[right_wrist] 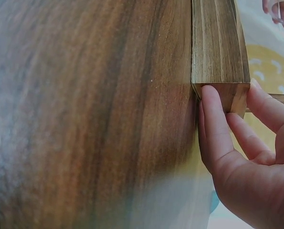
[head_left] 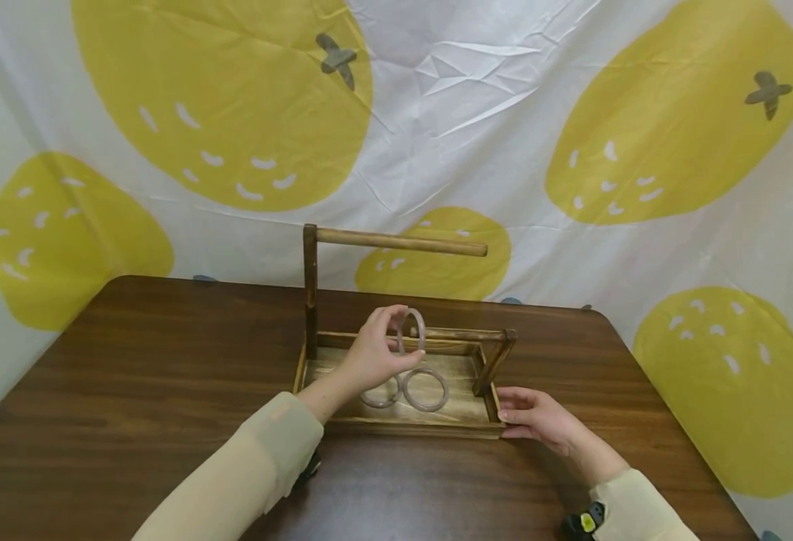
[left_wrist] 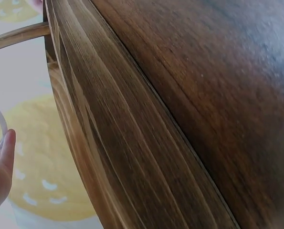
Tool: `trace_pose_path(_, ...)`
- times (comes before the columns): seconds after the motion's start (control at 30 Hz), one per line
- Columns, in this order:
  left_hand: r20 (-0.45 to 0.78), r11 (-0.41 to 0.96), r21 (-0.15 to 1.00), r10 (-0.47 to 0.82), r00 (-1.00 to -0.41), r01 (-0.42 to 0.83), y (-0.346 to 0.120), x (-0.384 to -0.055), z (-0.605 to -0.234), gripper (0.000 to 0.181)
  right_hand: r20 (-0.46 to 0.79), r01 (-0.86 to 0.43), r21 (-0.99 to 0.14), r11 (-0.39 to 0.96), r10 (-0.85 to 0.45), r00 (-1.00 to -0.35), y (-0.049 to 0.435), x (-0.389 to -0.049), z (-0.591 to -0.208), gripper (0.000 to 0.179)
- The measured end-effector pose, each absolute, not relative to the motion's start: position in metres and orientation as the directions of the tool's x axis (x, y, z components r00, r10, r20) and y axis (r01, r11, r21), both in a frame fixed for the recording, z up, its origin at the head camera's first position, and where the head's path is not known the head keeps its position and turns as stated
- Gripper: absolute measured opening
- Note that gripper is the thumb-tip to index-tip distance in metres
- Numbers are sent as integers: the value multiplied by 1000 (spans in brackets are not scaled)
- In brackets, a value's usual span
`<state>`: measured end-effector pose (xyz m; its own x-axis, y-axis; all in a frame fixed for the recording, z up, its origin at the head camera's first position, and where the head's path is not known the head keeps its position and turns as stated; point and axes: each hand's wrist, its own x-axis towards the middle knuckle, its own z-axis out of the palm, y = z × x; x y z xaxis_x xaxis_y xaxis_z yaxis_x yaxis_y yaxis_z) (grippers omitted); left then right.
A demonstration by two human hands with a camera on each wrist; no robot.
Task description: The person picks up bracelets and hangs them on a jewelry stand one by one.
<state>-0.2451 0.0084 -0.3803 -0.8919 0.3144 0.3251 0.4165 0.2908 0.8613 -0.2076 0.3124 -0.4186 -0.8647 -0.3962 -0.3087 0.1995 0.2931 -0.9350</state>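
Observation:
My left hand (head_left: pixel 381 347) pinches a pale translucent bangle (head_left: pixel 423 334) and holds it upright over the tray. The bangle, also in the left wrist view (left_wrist: pixel 3 125), overlaps the free left end of the lower wooden bar (head_left: pixel 464 334). Below it two more bangles lie side by side on the tray floor, one (head_left: pixel 446 391) in full sight, the other (head_left: pixel 377 406) partly behind my left wrist. At the right end of the wooden tray stand (head_left: pixel 423 430), my right hand (head_left: pixel 545 421) grips the end wall, thumb (right_wrist: pixel 266 102) at the rim and fingers against the outside.
A taller post (head_left: pixel 311 285) rises from the tray's left end and carries a higher bar (head_left: pixel 403 242) pointing right. The stand rests on a dark wooden table (head_left: pixel 166 391). Behind hangs a white cloth (head_left: pixel 450 150) with yellow lemon prints.

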Motion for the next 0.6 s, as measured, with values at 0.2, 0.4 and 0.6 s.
trace_pose_path(0.2, 316, 250, 883, 310, -897, 397, 11, -244, -382, 65, -311, 199, -933, 300, -393, -865, 314, -208, -420, 67)
trace_pose_path(0.4, 305, 215, 903, 291, -907, 373, 15, -243, -382, 65, -317, 201, -929, 312, -385, -867, 314, -208, -420, 68)
trace_pose_path(0.6, 300, 195, 913, 269, -915, 357, 20, -244, -384, 64, -307, 191, -932, 308, -393, -866, 313, -207, -419, 67)
